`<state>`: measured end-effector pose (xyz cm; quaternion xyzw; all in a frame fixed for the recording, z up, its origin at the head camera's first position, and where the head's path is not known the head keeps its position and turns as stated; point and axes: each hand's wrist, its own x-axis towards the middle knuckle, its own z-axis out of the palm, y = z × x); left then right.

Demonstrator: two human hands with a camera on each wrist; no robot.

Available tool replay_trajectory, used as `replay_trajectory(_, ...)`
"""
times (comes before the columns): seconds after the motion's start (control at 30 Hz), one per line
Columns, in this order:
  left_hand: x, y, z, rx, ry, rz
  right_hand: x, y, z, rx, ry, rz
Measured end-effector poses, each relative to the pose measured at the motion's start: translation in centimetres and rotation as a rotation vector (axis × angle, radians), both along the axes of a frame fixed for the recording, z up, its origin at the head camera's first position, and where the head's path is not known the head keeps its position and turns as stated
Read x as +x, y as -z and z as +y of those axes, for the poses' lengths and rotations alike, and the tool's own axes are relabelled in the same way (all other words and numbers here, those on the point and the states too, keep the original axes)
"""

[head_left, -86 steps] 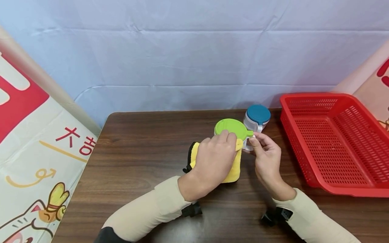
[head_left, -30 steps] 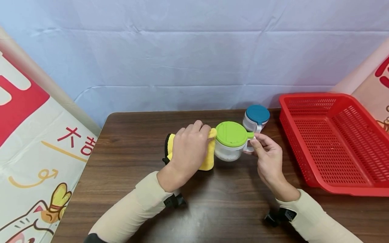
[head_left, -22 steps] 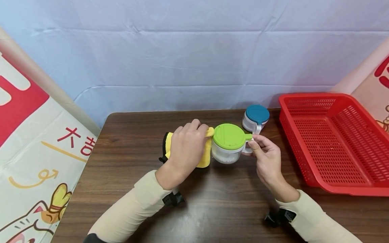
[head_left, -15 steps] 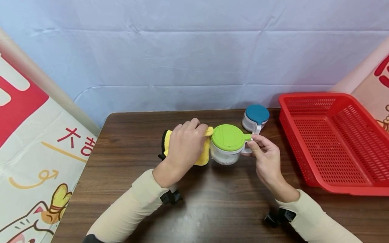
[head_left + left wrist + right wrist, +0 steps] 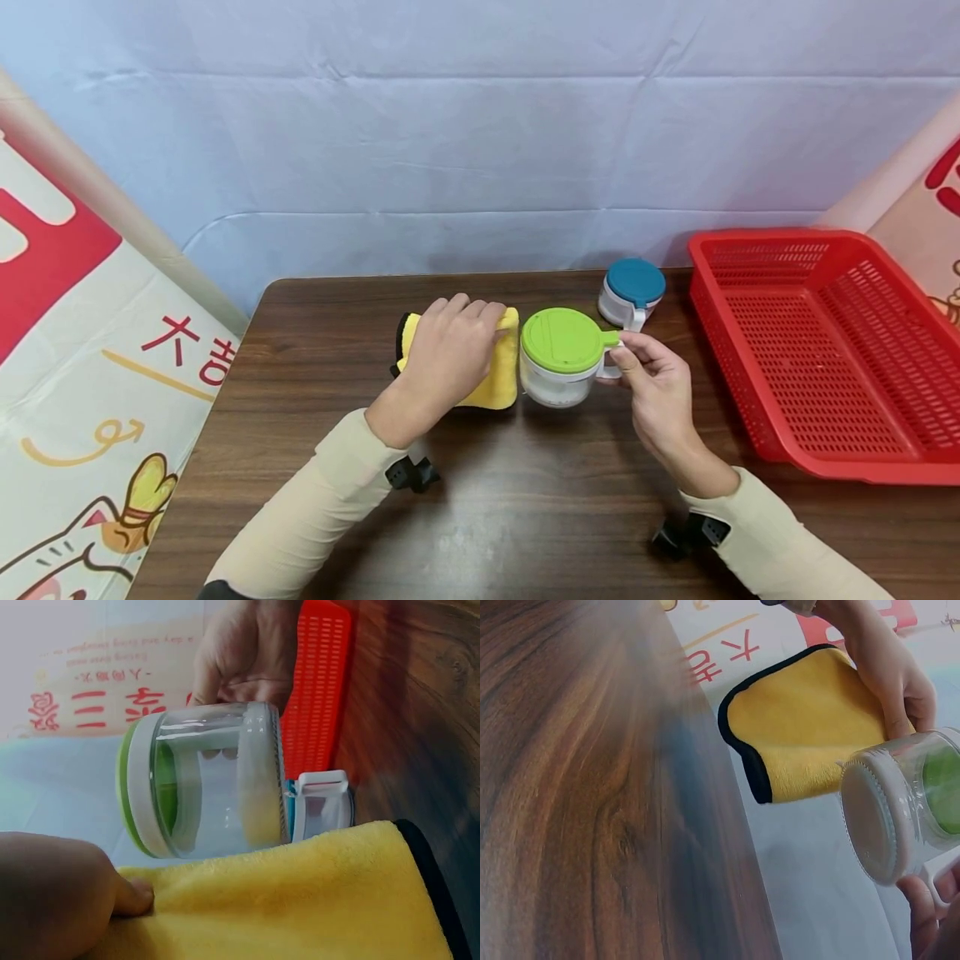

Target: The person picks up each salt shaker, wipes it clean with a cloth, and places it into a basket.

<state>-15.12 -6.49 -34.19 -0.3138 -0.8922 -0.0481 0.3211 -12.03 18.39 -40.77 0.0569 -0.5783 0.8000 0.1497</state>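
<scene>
Grips a yellow cloth [image 5: 504, 371] with black edging in the left hand [image 5: 447, 352], at nine o'clock of a clear jar [image 5: 558, 385] and just beside it. Pinches that jar's white handle [image 5: 608, 372], at three o'clock below the tabbed green lid [image 5: 562, 339], with the right hand [image 5: 663, 400]. Has a blue-lidded jar [image 5: 632, 292] between one and two o'clock, near the far edge of the dark wood-grain tabletop [image 5: 532, 525]. Has a red basket [image 5: 840, 367] with perforated walls at three o'clock. Wears beige sleeves [image 5: 783, 542] and black wrist devices [image 5: 411, 475]. Faces a creased pale-blue backdrop [image 5: 480, 150] at twelve o'clock, with a banner [image 5: 82, 417] of red characters and a cartoon cat at nine.
</scene>
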Motion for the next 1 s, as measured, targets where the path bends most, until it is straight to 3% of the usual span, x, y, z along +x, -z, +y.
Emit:
replay_trajectory(0.4,-0.9,-0.4,-0.9,0.006,-0.003,-0.018,-0.1,0.1,0.2,0.008,0.005,-0.006)
replay_trajectory(0.7,-3.0,-0.6,-1.3,0.036,0.061,0.035,0.0,0.2,0.1,0.036,-0.011,-0.029)
replay_trajectory(1.0,-4.5,-1.5,-1.3,0.015,0.130,-0.141,0.1,0.3,-0.1,0.053,-0.029,-0.038)
